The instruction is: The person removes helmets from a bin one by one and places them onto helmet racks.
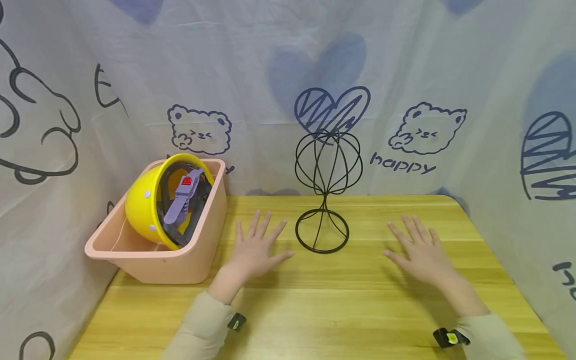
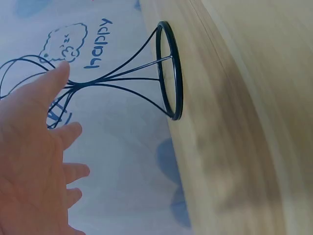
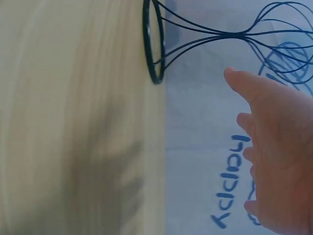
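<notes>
Left hand (image 1: 254, 252) is hovering over the table (image 1: 333, 310), fingers spread, holding nothing; it's sitting between the pink bin (image 1: 175, 270) and the wire stand (image 1: 325, 195). In the left wrist view its thumb is overlapping the wires, but the head view is showing a gap. Right hand (image 1: 423, 257) is hovering on the stand's other side, fingers also spread, nothing held, nothing touched.

Stand is standing upright a bit beyond the hands, ring base resting flat on the table, narrow neck rising to a round cage top. Wires are looking thin and light, so it's probably tipping easily if a finger is catching it; anyone handling it well would likely be steadying the neck or base, not squeezing the cage.

Farther left, the yellow helmet (image 1: 141, 207) is lying tilted in the bin, hollow side facing right, a purple strap (image 1: 180, 202) showing inside. It's poking above the bin rim, so the edge is looking like a fair hold; best be gripping with both hands, lifting clear of the walls and minding the strap, which could be snagging.

Behind everything, a printed cloth (image 1: 252, 75) is hanging, showing hearts and bears
</notes>
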Demonstrator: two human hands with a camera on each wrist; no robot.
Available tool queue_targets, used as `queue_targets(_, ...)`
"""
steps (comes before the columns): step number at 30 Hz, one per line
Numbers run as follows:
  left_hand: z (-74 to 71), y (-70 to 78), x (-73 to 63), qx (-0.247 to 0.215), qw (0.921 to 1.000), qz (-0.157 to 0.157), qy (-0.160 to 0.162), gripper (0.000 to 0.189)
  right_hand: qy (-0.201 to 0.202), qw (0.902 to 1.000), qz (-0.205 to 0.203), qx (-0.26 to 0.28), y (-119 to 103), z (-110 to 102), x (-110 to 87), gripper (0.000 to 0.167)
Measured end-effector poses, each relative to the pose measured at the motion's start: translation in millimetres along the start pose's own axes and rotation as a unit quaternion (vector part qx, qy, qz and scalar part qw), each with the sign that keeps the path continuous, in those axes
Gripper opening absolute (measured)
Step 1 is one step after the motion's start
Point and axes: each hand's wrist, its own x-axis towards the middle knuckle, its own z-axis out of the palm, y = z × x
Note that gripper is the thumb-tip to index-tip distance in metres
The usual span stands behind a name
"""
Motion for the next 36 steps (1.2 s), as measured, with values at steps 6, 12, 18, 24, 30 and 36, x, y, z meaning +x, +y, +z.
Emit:
queue_targets(6,-17.9,-6.3,-13.6,0.021,0.9989,0.039,0.015,0.077,0.036,0.9990,-0.023,-0.014,-3,-21,-3.2,0.076)
queue_targets(12,-35.9,-14.3,-31.8,0.071,0.9890,0.088,0.096,0.072,0.109,0.9917,-0.055,-0.039,-12,-45,-1.9,0.070)
queue_targets(18,-55.2,-27.8,-52.4,0.122,0.9601,0.141,0.209,0.062,0.264,0.9528,-0.145,-0.040,-21,-65,8.0,0.061)
queue_targets(24,-72.0,-39.5,-72.2,0.155,0.9416,0.147,0.261,0.059,0.386,0.8892,-0.242,-0.036,-37,-84,19.0,0.055)
queue_targets(30,-87.7,-48.9,-93.5,0.168,0.9446,0.125,0.253,0.064,0.408,0.8618,-0.298,-0.039,-60,-104,30.7,0.047)
queue_targets(36,-103.1,-61.0,-115.4,0.158,0.9554,0.074,0.238,0.059,0.416,0.8420,-0.342,-0.032,-85,-118,47.2,0.044)
